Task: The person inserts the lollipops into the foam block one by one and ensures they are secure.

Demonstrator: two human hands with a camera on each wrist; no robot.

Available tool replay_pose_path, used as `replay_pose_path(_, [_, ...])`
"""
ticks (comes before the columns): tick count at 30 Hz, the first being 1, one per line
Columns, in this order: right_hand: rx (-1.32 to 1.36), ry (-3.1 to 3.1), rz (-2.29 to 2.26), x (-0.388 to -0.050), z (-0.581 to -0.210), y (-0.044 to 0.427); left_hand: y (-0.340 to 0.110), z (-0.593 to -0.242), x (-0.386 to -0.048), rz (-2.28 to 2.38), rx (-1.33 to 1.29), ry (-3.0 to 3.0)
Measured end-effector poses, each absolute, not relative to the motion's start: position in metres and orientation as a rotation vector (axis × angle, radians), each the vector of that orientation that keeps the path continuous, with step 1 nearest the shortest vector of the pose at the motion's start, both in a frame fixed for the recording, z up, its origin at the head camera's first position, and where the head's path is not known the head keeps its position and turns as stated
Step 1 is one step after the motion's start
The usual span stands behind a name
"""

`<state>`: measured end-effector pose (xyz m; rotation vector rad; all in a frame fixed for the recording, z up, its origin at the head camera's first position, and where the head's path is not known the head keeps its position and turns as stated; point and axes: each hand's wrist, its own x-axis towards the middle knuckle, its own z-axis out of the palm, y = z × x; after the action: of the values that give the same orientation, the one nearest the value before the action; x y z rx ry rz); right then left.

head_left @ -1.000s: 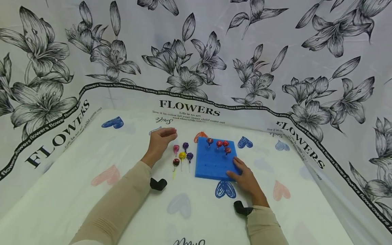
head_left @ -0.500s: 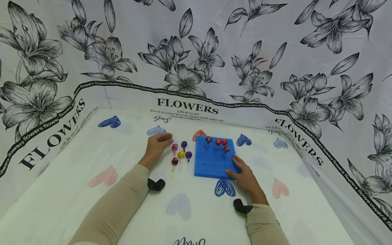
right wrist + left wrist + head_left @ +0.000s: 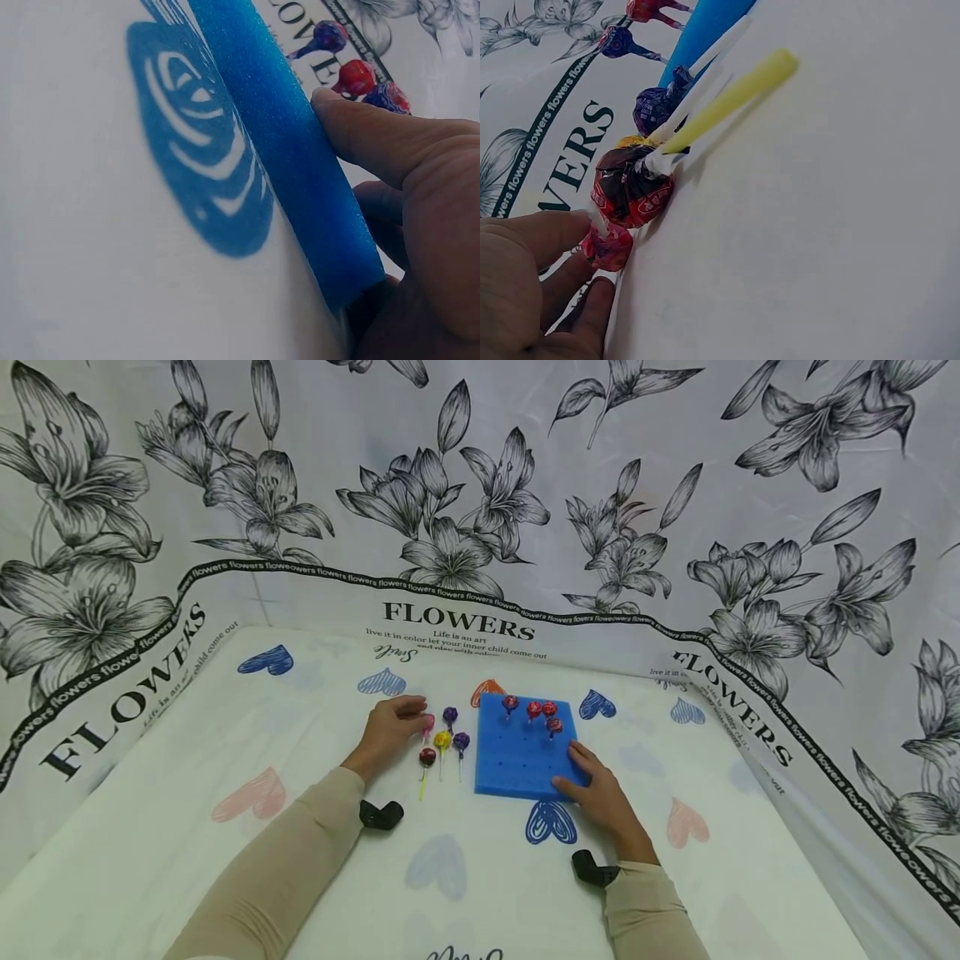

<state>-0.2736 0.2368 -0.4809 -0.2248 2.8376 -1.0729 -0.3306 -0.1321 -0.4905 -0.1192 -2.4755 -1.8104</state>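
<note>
My left hand (image 3: pixel 385 735) is at the pink lollipop (image 3: pixel 428 723), its thumb and fingers around the wrapped head (image 3: pixel 609 249) in the left wrist view. Close by lie a dark red lollipop (image 3: pixel 427 757) with a yellow-green stick, a yellow one (image 3: pixel 443 739) and two purple ones (image 3: pixel 450 715). The right hand (image 3: pixel 606 792) grips the blue foam board (image 3: pixel 517 766) at its near right corner, thumb on the top and fingers along the side (image 3: pixel 379 206). Several red and purple-red lollipops (image 3: pixel 534 709) stand upright in the board's far part; small holes show nearer.
A white cloth (image 3: pixel 322 893) printed with hearts covers the table. A flower-patterned cloth (image 3: pixel 480 485) hangs behind it. Black devices (image 3: pixel 382 815) are at both wrists, with the right one (image 3: pixel 594 867) just in front of the sleeve.
My left hand has come down and closed its fingers around the pink lollipop's head. The right hand stays at the board's corner. The head view has shifted slightly.
</note>
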Motion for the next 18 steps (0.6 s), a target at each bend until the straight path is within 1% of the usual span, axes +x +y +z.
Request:
replay_pose_path(10, [-0.25,2.849,-1.071,-0.2749,-0.4764,0.2358,-0.1277,-0.4878,-0.3283,-1.615,-0.163,-2.597])
replay_pose_path(18, [-0.238,2.839,-1.076,-0.2747,-0.4799,0.2377,-0.127,-0.4839,-0.3258,-1.685,-0.12,-2.47])
